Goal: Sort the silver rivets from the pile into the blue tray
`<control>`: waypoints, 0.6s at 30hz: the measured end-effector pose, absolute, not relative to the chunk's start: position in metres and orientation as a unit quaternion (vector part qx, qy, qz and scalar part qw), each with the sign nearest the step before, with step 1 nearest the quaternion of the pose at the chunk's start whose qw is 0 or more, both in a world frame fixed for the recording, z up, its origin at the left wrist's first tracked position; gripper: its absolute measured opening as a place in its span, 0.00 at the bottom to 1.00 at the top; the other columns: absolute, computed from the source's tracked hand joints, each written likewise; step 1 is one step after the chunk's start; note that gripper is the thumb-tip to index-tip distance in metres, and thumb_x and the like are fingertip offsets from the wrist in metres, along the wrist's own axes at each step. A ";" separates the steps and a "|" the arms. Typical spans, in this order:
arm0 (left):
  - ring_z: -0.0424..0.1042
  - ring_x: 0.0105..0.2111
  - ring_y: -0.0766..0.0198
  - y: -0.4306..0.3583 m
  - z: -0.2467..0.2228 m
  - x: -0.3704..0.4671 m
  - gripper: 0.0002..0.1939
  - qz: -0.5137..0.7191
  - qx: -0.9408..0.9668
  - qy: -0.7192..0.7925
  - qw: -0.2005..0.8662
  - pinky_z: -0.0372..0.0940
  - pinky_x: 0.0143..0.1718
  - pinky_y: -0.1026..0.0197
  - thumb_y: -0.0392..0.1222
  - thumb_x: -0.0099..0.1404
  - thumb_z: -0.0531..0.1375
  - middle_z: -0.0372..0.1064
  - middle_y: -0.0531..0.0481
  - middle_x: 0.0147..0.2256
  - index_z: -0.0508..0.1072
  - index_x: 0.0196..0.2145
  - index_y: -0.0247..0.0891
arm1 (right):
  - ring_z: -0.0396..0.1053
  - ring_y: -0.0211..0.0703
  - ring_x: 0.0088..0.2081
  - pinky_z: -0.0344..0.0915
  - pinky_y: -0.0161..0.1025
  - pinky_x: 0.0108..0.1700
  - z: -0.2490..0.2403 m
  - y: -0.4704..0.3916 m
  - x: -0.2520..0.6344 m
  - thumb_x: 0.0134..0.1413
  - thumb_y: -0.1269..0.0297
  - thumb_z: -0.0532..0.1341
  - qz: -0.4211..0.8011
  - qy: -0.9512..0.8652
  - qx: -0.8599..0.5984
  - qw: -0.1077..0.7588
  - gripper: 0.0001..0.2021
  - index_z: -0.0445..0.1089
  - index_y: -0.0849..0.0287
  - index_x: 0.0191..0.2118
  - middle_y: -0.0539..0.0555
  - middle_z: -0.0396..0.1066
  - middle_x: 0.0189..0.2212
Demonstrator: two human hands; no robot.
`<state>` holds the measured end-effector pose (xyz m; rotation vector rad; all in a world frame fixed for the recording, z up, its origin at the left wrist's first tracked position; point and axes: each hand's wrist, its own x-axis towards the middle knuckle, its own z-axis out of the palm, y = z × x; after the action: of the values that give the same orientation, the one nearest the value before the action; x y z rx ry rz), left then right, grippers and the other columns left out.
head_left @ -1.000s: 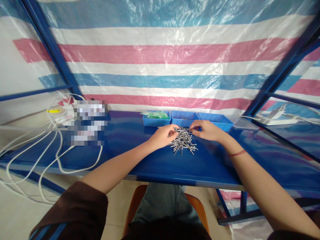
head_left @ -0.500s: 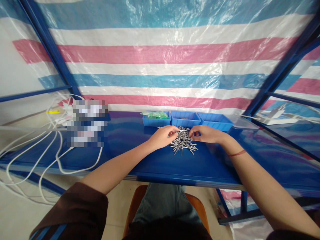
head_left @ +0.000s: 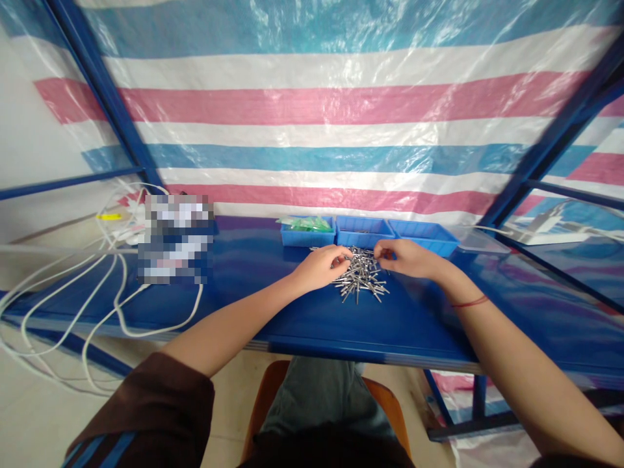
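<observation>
Seat: one orange-brown chair (head_left: 273, 390) is showing at the bottom centre of the frame, under the person's lap.
Surface: one blue surface (head_left: 302, 318) is stretching across the middle of the frame.
Left hand: the left hand (head_left: 322, 266) is resting at centre frame on the left edge of the pile, fingers curled together and touching the pins; whether it is pinching one I cannot tell.
Right hand: the right hand (head_left: 407, 258) is hovering just right of centre at the pile's upper right edge, fingertips pressed together as if pinching something small; the thing itself is too small to make out. One red band (head_left: 468, 302) is circling that wrist.
Pins: one loose pile of metal pins (head_left: 361, 281) is lying on the surface between the two hands, too many to count.
Cables: several white cables (head_left: 97, 292) are looping at the left of the frame.
Bins: three blue bins (head_left: 363, 233) are standing in a row just behind the pile; the left one is holding green pieces (head_left: 305, 223).
Backdrop: one striped tarp (head_left: 312, 117) is filling the upper frame.
</observation>
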<state>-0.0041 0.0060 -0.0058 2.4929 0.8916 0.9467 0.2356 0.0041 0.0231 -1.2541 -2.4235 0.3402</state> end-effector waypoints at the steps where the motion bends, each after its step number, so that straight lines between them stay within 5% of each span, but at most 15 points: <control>1: 0.69 0.30 0.66 0.006 -0.006 -0.004 0.10 0.334 0.874 0.311 0.164 0.64 0.36 0.61 0.39 0.63 0.56 0.71 0.49 0.33 0.71 0.42 0.37 | 0.65 0.38 0.26 0.62 0.36 0.31 0.025 0.003 0.234 0.45 0.69 0.56 0.113 -0.857 -0.450 0.224 0.03 0.67 0.59 0.28 0.50 0.69 0.24; 15: 0.66 0.28 0.67 0.004 -0.003 0.000 0.11 0.370 0.859 0.308 0.177 0.61 0.33 0.64 0.44 0.65 0.54 0.67 0.51 0.29 0.72 0.34 0.36 | 0.67 0.39 0.29 0.64 0.37 0.30 0.021 -0.020 0.179 0.53 0.58 0.59 0.187 -0.798 -0.389 0.421 0.11 0.68 0.59 0.39 0.53 0.71 0.30; 18: 0.66 0.28 0.68 0.005 -0.003 0.001 0.11 0.388 0.845 0.313 0.193 0.62 0.34 0.63 0.45 0.65 0.54 0.68 0.51 0.30 0.72 0.34 0.36 | 0.67 0.40 0.30 0.65 0.38 0.31 0.020 -0.019 0.178 0.52 0.54 0.61 0.211 -0.773 -0.395 0.450 0.12 0.68 0.59 0.35 0.53 0.70 0.29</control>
<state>0.0005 0.0046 -0.0034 2.3711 0.8790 1.0877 0.1775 -0.0189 0.0205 -0.9774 -1.9111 0.5220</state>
